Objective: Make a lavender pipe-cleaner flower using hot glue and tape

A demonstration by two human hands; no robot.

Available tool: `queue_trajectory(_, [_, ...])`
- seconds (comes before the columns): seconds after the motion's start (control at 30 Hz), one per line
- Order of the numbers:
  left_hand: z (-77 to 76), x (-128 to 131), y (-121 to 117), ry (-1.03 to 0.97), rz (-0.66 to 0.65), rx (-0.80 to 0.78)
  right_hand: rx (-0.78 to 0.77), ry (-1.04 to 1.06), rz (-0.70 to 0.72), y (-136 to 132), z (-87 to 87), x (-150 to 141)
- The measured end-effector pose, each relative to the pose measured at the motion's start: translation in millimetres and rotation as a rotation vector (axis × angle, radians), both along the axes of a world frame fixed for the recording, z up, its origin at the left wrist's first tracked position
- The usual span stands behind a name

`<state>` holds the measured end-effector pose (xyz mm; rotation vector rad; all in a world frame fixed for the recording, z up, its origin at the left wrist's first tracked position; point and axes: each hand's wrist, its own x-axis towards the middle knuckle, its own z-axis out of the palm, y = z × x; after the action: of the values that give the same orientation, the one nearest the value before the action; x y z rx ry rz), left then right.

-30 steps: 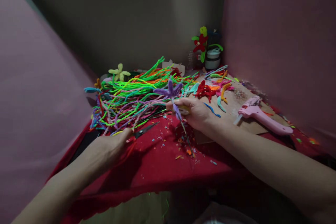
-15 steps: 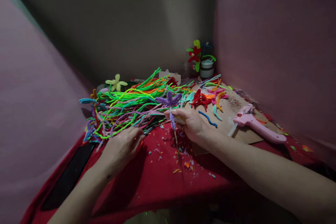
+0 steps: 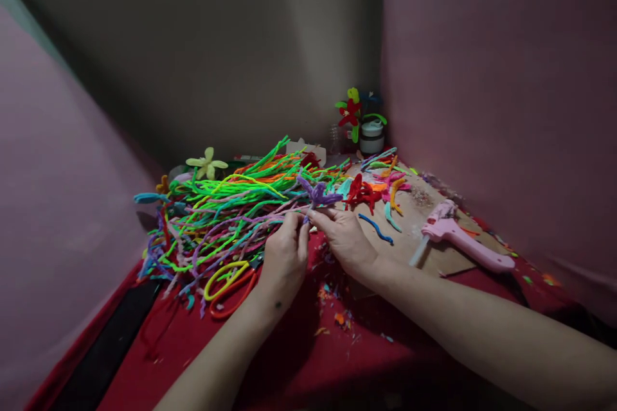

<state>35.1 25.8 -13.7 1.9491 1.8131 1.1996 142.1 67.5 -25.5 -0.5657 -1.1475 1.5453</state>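
Observation:
A purple pipe-cleaner flower [image 3: 318, 194] is held up between my two hands, its petals spread above the fingertips. My right hand [image 3: 348, 241] pinches it just under the petals. The fingers of my left hand [image 3: 288, 249] are closed on its purple-wrapped stem, right beside the right thumb. Most of the stem is hidden by the hands. Scissors with yellow and red handles [image 3: 230, 289] lie on the red cloth left of my left wrist, their blades mostly covered by that hand. A heap of colourful pipe cleaners [image 3: 226, 205] spreads behind my hands.
A pink glue gun [image 3: 463, 237] rests on a cardboard sheet [image 3: 409, 231] at the right, near red pipe-cleaner pieces [image 3: 361, 194]. A pale yellow flower [image 3: 207, 163] and a lidded cup [image 3: 371, 136] stand at the back. A black flat object [image 3: 110, 340] lies left; scraps dot the red cloth [image 3: 289, 359].
My left hand has let go of the scissors, leaving them on the cloth, and moved right and up to the flower's stem. The flower has tilted in my right hand. The view has shifted.

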Motion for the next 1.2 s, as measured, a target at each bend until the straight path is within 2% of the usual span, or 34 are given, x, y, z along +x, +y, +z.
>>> queue_trajectory(0.07, [-0.6, -4.8, 0.7, 0.092, 0.006, 0.047, 0.045, 0.008, 0.033, 1.3, -0.9, -1.7])
queue_trajectory(0.13, [-0.8, -8.1, 1.0, 0.063, -0.006, 0.051, 0.083, 0.005, 0.059, 2.4, -1.5, -2.0])
queue_trajectory(0.2, [-0.6, -9.8, 1.1, -0.086, -0.032, 0.003, 0.094, -0.004, 0.077, 3.5, -2.0, -1.2])
queue_trajectory(0.33, [2.9, -10.5, 0.1, -0.6, -0.123, -0.243, 0.119, -0.041, 0.113, 6.6, -3.4, -0.3])
queue_trajectory(0.4, [5.9, -12.3, -1.1, -0.772, -0.169, -0.326, 0.095, -0.022, 0.144, 8.0, -4.5, -1.0])
queue_trajectory(0.53, [9.8, -21.6, -2.9, -0.956, -0.301, -0.426, -0.016, 0.019, 0.205, 7.1, -5.7, -3.1])
queue_trajectory(0.63, [10.8, -28.5, -3.0, -1.033, -0.403, -0.542, -0.018, 0.059, 0.265, 3.3, -4.6, -3.8])
queue_trajectory(0.7, [11.0, -29.5, -3.2, -0.983, -0.417, -0.562, -0.018, 0.085, 0.251, 0.6, -3.4, -4.1])
queue_trajectory(0.77, [9.9, -27.6, -3.8, -0.775, -0.364, -0.46, -0.024, 0.116, 0.184, -1.5, -2.4, -4.6])
queue_trajectory(0.9, [0.3, -23.1, -4.8, -0.032, -0.149, 0.04, -0.072, 0.159, 0.052, -4.3, -1.8, -5.5])
queue_trajectory(1.0, [-10.4, -24.5, -4.4, 0.312, -0.082, 0.239, -0.073, 0.156, 0.042, -5.2, -1.9, -6.6])
queue_trajectory(1.1, [-17.5, -26.7, -3.6, 0.373, -0.081, 0.284, -0.038, 0.149, 0.058, -5.0, -1.6, -8.5])
queue_trajectory(1.2, [-15.3, -25.4, -3.8, 0.205, -0.099, 0.232, -0.016, 0.141, 0.086, -3.8, -1.1, -8.9])
